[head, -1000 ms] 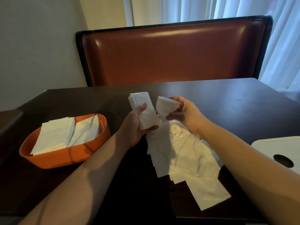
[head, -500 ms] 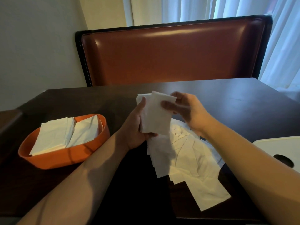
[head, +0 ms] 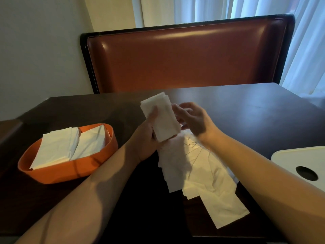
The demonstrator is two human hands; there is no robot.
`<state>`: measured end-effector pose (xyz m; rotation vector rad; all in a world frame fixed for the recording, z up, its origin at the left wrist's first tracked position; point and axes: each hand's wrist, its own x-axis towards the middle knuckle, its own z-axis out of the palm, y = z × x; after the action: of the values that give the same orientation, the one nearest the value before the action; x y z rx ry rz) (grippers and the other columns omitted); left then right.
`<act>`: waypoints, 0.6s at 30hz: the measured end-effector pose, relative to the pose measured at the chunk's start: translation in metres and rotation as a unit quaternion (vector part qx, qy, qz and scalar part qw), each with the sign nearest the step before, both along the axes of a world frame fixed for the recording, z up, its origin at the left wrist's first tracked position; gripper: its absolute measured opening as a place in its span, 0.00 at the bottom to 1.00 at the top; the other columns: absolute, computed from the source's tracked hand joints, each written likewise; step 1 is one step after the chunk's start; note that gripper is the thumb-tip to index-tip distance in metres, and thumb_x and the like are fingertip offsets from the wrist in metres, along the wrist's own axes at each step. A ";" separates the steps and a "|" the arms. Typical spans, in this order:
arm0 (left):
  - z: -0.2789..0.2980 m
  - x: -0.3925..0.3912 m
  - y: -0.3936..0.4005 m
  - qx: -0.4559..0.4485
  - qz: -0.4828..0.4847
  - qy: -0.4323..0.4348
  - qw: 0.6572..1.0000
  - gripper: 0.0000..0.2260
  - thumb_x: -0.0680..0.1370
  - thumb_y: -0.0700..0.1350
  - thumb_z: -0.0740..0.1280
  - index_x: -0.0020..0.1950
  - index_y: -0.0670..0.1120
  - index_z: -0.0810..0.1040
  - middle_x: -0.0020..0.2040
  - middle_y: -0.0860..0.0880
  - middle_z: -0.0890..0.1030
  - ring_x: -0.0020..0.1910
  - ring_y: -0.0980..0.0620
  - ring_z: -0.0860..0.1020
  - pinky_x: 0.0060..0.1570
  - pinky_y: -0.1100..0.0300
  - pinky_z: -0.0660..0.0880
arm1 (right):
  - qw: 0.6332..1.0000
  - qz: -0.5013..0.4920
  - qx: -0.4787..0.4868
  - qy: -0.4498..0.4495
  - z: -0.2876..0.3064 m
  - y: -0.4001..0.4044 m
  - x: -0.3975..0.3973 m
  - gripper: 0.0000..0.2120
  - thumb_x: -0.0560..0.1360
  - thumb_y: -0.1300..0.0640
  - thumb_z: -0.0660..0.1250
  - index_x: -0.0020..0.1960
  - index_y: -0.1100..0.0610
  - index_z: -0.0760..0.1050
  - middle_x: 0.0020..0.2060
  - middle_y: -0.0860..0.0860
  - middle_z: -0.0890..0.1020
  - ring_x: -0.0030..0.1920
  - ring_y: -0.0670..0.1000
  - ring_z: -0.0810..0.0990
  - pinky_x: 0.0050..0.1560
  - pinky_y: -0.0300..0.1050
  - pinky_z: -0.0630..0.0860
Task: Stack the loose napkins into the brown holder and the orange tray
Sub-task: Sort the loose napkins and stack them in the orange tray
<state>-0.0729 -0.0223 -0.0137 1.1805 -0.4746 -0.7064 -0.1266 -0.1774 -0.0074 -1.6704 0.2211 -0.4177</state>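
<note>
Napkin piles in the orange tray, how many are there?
2. In the orange tray, the left pile sits nearer its left end and the right pile lies beside it, toward the far end. More napkins underneath may be hidden.

The scene is dim, lit by cool daylight through the sheer curtains at upper right, with glare on the booth backrest, forearm shadows on the dark table, and wide-angle bowing at the edges.
</note>
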 end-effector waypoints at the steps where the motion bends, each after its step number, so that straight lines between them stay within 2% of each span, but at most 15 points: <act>1: -0.001 0.001 0.000 -0.002 0.012 -0.013 1.000 0.20 0.84 0.59 0.51 0.64 0.51 0.75 0.55 0.45 0.84 0.56 0.47 0.83 0.62 0.46 0.76 | 0.999 0.022 0.008 0.030 -0.001 0.001 -0.001 0.31 0.63 0.36 0.70 0.57 0.56 0.74 0.51 0.55 0.82 0.46 0.53 0.83 0.45 0.49 0.81; 3: -0.001 0.001 -0.001 -0.006 0.027 -0.038 0.999 0.20 0.84 0.59 0.50 0.67 0.54 0.74 0.55 0.47 0.84 0.55 0.50 0.83 0.54 0.52 0.80 | 0.994 0.075 0.015 0.076 -0.002 0.002 -0.002 0.28 0.62 0.39 0.72 0.55 0.55 0.77 0.50 0.54 0.83 0.46 0.52 0.82 0.46 0.48 0.79; 5: -0.002 -0.001 -0.004 -0.014 0.033 -0.043 0.998 0.19 0.85 0.56 0.49 0.66 0.52 0.74 0.52 0.48 0.85 0.51 0.52 0.84 0.48 0.56 0.82 | 0.991 0.111 0.014 0.074 -0.002 0.000 -0.004 0.21 0.64 0.46 0.76 0.52 0.55 0.81 0.46 0.52 0.86 0.46 0.52 0.83 0.48 0.46 0.79; 7: -0.001 -0.004 -0.005 -0.029 0.043 -0.054 0.997 0.18 0.85 0.54 0.53 0.66 0.46 0.74 0.56 0.43 0.83 0.57 0.46 0.81 0.58 0.49 0.79 | 0.995 0.093 -0.010 0.030 0.001 -0.006 -0.004 0.15 0.68 0.56 0.77 0.53 0.57 0.82 0.45 0.53 0.86 0.45 0.49 0.83 0.49 0.43 0.79; 9: -0.006 0.001 -0.005 -0.039 0.068 -0.093 0.993 0.17 0.82 0.48 0.62 0.67 0.39 0.73 0.62 0.36 0.78 0.62 0.37 0.77 0.63 0.42 0.73 | 0.998 0.039 -0.050 -0.023 0.006 -0.014 -0.006 0.15 0.71 0.62 0.75 0.58 0.61 0.80 0.46 0.54 0.84 0.40 0.42 0.82 0.43 0.35 0.79; 10: -0.007 0.004 -0.005 -0.033 0.088 -0.102 0.990 0.17 0.80 0.44 0.66 0.66 0.38 0.74 0.62 0.35 0.77 0.60 0.37 0.77 0.63 0.42 0.73 | 0.996 0.023 -0.070 -0.044 0.007 -0.020 -0.006 0.16 0.72 0.64 0.74 0.59 0.62 0.79 0.46 0.53 0.83 0.38 0.39 0.81 0.39 0.32 0.77; 12: -0.008 0.008 -0.005 0.002 0.116 -0.104 0.988 0.15 0.76 0.36 0.67 0.63 0.38 0.76 0.57 0.36 0.80 0.53 0.41 0.79 0.55 0.47 0.77 | 0.989 0.023 -0.139 -0.046 0.008 -0.030 -0.006 0.17 0.72 0.63 0.75 0.60 0.60 0.79 0.47 0.51 0.83 0.39 0.39 0.81 0.39 0.32 0.76; 15: -0.012 0.010 -0.007 0.086 0.134 -0.148 0.976 0.15 0.73 0.30 0.68 0.59 0.38 0.78 0.49 0.42 0.82 0.46 0.48 0.79 0.41 0.58 0.78 | 0.971 0.075 -0.228 0.025 -0.004 -0.040 -0.007 0.18 0.70 0.60 0.77 0.59 0.55 0.79 0.49 0.47 0.83 0.44 0.41 0.81 0.42 0.31 0.75; 16: -0.013 0.010 -0.007 0.107 0.141 -0.167 0.970 0.14 0.72 0.30 0.68 0.57 0.39 0.79 0.48 0.43 0.82 0.45 0.50 0.79 0.40 0.60 0.77 | 0.969 0.089 -0.228 0.042 -0.009 -0.041 -0.007 0.17 0.70 0.61 0.77 0.58 0.53 0.79 0.48 0.46 0.84 0.45 0.40 0.82 0.42 0.31 0.76; 18: -0.015 0.010 -0.009 0.133 0.147 -0.193 0.961 0.12 0.74 0.33 0.68 0.55 0.42 0.79 0.48 0.44 0.82 0.46 0.49 0.80 0.44 0.56 0.78 | 0.971 0.092 -0.218 0.045 -0.015 -0.041 -0.006 0.13 0.71 0.60 0.76 0.54 0.52 0.81 0.46 0.46 0.85 0.44 0.38 0.82 0.42 0.32 0.77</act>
<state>-0.0630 -0.0313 -0.0287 1.6164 -0.5232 -0.2840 -0.1330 -0.2185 -0.0223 -2.1241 0.0391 -0.2611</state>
